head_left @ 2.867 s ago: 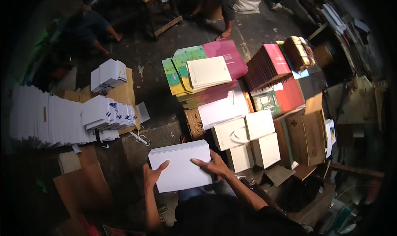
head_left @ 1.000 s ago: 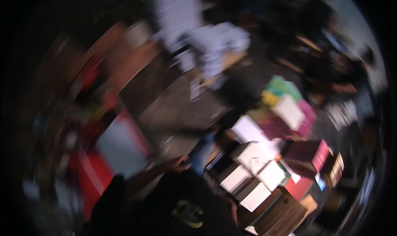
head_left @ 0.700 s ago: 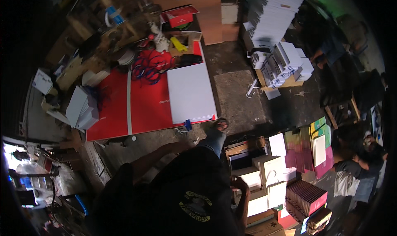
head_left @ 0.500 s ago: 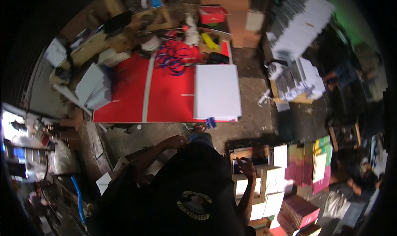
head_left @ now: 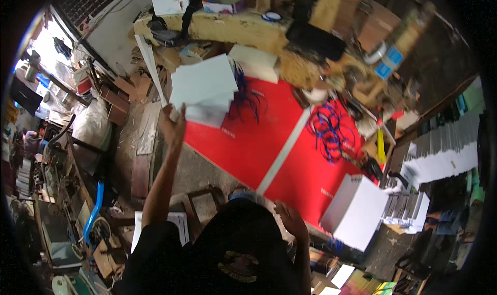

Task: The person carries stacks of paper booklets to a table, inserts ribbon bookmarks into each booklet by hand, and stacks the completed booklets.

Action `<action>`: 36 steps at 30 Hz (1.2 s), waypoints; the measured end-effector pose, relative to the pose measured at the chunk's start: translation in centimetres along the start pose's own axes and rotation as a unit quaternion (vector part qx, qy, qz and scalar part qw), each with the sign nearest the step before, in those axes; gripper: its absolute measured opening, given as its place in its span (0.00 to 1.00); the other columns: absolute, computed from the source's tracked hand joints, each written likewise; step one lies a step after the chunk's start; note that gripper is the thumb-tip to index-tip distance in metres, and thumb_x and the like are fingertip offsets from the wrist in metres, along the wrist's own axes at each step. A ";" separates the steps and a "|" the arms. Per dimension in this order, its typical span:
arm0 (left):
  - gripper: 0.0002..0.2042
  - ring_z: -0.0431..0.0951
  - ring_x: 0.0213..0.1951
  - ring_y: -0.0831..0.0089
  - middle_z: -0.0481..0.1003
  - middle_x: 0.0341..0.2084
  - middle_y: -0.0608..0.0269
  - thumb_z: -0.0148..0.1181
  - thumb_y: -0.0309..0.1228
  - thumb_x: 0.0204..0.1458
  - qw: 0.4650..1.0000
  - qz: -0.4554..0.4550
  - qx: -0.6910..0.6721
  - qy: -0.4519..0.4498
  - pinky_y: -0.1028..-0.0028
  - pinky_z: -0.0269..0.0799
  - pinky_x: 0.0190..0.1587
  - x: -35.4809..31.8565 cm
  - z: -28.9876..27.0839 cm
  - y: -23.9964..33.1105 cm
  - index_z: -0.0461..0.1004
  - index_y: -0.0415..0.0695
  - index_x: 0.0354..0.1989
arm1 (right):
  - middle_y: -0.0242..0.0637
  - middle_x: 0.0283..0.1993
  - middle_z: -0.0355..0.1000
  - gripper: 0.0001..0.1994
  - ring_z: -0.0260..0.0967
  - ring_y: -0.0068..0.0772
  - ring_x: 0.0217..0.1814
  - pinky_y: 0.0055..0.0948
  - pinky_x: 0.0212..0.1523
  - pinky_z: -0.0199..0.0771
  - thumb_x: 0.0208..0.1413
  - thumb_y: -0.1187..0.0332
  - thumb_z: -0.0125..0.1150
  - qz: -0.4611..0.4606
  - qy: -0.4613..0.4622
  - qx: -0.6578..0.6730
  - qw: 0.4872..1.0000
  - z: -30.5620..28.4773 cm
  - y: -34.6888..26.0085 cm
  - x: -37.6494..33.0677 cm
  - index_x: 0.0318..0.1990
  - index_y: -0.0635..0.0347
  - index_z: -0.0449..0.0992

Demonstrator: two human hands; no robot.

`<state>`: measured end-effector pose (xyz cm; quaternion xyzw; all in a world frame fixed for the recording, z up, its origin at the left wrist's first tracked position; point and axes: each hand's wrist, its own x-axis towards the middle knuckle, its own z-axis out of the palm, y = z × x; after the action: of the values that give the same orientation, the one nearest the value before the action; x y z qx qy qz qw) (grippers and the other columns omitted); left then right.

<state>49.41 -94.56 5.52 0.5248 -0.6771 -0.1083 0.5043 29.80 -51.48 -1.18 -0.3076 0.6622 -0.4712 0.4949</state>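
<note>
My left hand reaches far out and grips the lower corner of a white card sheet, lifted above a pile of white sheets at the far left of the red mat. My right hand hovers near my body at the mat's near edge, fingers apart and holding nothing. A thick stack of white sheets lies on the mat's near right corner, just right of that hand.
Loops of blue cord lie on the mat. A white box and a cluttered bench stand behind it. Tall rows of white sheets are at the right, a wooden stool below my left arm.
I turned from the floor boxes to the red mat, where the white stack I carried now lies. My left arm has stretched out and taken hold of a sheet at the far pile.
</note>
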 end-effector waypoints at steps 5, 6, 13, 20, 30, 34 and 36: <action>0.37 0.72 0.54 0.56 0.74 0.49 0.43 0.60 0.59 0.51 0.891 -0.213 -0.026 -0.401 0.61 0.67 0.55 12.1 3.0 -1.1 0.72 0.30 0.50 | 0.51 0.62 0.66 0.36 0.63 0.44 0.65 0.39 0.63 0.61 0.66 0.41 0.38 -0.022 0.022 0.035 0.999 2.9 -12.5 18.4 0.65 0.68 0.60; 0.37 0.71 0.55 0.60 0.72 0.52 0.47 0.58 0.59 0.52 0.902 -0.230 -0.099 -0.351 0.64 0.64 0.57 12.9 3.9 -5.8 0.72 0.32 0.53 | 0.54 0.63 0.65 0.38 0.62 0.47 0.66 0.40 0.64 0.61 0.65 0.40 0.36 -0.025 0.028 0.056 0.998 4.7 -16.1 21.2 0.67 0.68 0.57; 0.46 0.73 0.50 0.62 0.73 0.50 0.45 0.59 0.67 0.45 0.845 -0.305 -0.131 -0.419 0.66 0.66 0.56 15.6 8.2 -8.0 0.69 0.30 0.55 | 0.64 0.68 0.54 0.38 0.54 0.58 0.70 0.46 0.67 0.55 0.67 0.44 0.35 -0.016 0.106 -0.048 0.993 11.9 -21.7 30.2 0.70 0.70 0.45; 0.31 0.78 0.32 0.74 0.79 0.35 0.59 0.65 0.56 0.48 0.818 -0.330 -0.190 -0.432 0.74 0.74 0.37 17.5 8.2 -4.3 0.77 0.37 0.46 | 0.54 0.71 0.50 0.40 0.52 0.49 0.72 0.48 0.69 0.50 0.64 0.40 0.41 0.014 0.241 0.043 0.969 12.5 -20.8 30.8 0.70 0.64 0.47; 0.48 0.78 0.40 0.68 0.75 0.43 0.47 0.71 0.58 0.40 0.826 -0.403 -0.169 -0.356 0.71 0.75 0.41 18.9 10.9 -6.4 0.60 0.33 0.60 | 0.40 0.60 0.64 0.35 0.63 0.34 0.62 0.45 0.57 0.72 0.59 0.41 0.53 0.066 0.114 0.172 0.976 11.8 -18.9 32.3 0.65 0.58 0.62; 0.49 0.79 0.41 0.65 0.74 0.43 0.47 0.73 0.53 0.40 0.851 -0.321 -0.201 -0.364 0.68 0.76 0.41 16.9 9.4 -4.3 0.56 0.32 0.63 | 0.37 0.58 0.65 0.33 0.64 0.33 0.60 0.45 0.56 0.67 0.58 0.40 0.54 0.114 0.090 0.379 0.914 13.5 -15.9 31.0 0.62 0.54 0.65; 0.51 0.79 0.41 0.64 0.73 0.45 0.45 0.76 0.49 0.39 0.869 -0.269 -0.204 -0.361 0.66 0.77 0.41 14.6 5.8 -0.5 0.53 0.32 0.65 | 0.37 0.55 0.68 0.32 0.66 0.37 0.57 0.43 0.57 0.67 0.60 0.41 0.52 0.076 0.106 0.442 0.888 14.8 -14.2 30.8 0.62 0.56 0.63</action>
<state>45.90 -108.93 10.77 0.4967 -0.6072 -0.5576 0.2714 33.03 -88.29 -0.21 0.0460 0.4557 -0.7056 0.5407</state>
